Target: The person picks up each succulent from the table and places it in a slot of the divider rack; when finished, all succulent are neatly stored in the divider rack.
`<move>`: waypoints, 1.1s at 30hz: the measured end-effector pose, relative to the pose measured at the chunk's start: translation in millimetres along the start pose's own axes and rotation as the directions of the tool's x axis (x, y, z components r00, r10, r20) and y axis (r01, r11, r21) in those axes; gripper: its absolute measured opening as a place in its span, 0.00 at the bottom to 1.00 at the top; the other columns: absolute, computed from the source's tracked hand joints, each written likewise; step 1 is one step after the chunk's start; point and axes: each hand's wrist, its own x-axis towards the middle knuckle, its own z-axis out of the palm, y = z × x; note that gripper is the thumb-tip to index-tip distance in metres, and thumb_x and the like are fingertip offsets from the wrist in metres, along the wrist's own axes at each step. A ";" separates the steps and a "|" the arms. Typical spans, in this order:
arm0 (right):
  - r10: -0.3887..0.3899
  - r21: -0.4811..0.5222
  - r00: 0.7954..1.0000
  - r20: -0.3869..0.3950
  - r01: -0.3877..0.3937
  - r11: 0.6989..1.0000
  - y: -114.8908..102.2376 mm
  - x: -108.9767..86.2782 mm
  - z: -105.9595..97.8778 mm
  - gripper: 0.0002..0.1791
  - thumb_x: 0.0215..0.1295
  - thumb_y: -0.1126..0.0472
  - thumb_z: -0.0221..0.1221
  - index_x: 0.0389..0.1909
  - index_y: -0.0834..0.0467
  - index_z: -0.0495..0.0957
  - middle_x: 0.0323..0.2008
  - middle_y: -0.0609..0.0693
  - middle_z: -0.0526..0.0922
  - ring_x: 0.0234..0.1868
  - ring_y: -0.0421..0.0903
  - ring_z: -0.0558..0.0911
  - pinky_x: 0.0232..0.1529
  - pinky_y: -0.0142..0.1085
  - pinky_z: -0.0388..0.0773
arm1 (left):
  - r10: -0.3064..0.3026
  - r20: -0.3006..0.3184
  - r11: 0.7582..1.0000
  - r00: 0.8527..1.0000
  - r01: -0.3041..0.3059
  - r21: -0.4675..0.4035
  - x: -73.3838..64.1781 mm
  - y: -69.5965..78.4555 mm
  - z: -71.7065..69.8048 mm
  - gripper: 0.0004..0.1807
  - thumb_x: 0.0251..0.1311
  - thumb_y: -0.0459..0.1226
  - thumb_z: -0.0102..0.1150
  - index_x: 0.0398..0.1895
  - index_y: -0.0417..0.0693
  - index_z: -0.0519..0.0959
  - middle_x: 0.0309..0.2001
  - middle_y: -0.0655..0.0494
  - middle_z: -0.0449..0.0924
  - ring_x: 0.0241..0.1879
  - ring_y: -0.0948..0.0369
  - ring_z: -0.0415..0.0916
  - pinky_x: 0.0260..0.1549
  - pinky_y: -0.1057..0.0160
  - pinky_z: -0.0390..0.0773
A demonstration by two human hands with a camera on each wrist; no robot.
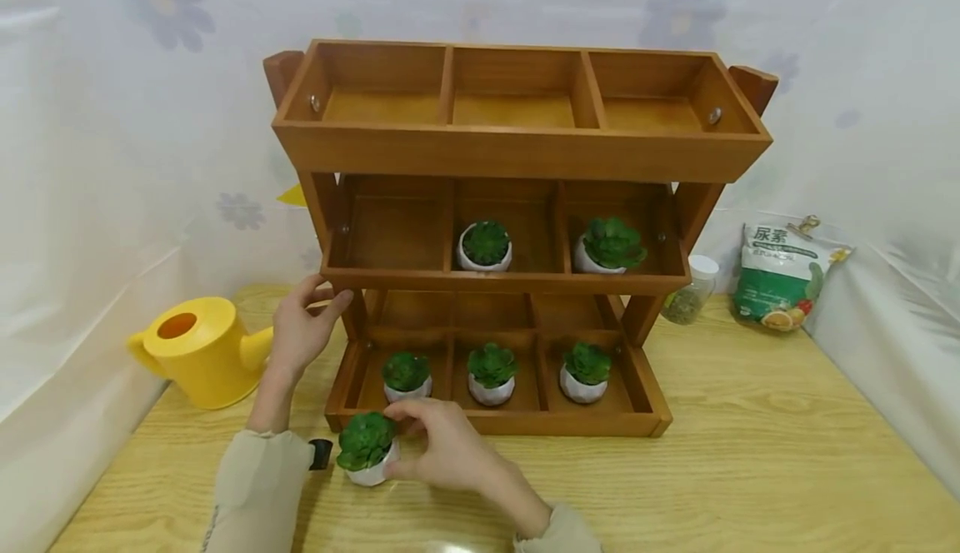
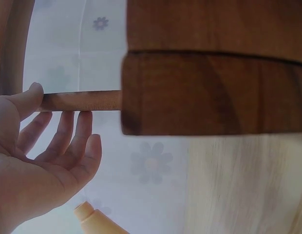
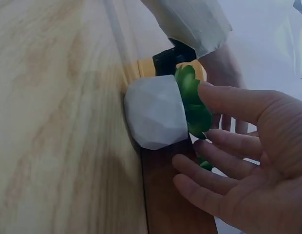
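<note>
A potted succulent [image 1: 366, 445] with green leaves and a white faceted pot stands upright on the table, before the shelf's lower left corner. My right hand [image 1: 442, 446] is beside it, thumb and fingers spread around its right side; in the right wrist view the thumb tip is at the leaves, though contact is unclear. My left hand [image 1: 306, 320] holds the left side of the three-tier wooden shelf [image 1: 525, 153]. In the left wrist view, its thumb and fingers [image 2: 66, 131] lie on opposite sides of a wooden bar [image 2: 83, 101].
Succulents sit in all bottom compartments [image 1: 491, 376] and in the middle tier's centre [image 1: 485, 246] and right [image 1: 611, 245]. A yellow watering can [image 1: 206, 357] stands left; a lidded jar [image 1: 692, 291] and a green-and-white bag [image 1: 780, 278] stand right.
</note>
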 end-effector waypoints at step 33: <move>-0.091 -0.091 0.996 -0.019 0.089 0.992 2.8 -0.2 8.7 0.16 0.52 0.58 0.72 0.34 0.52 0.72 0.33 0.39 0.72 0.35 0.40 0.74 0.36 0.25 0.72 | -0.023 0.015 1.000 1.000 0.023 -0.007 0.9 -1.6 -0.9 0.29 0.68 0.46 0.54 0.69 0.45 0.66 0.55 0.33 0.73 0.51 0.38 0.75 0.47 0.40 0.76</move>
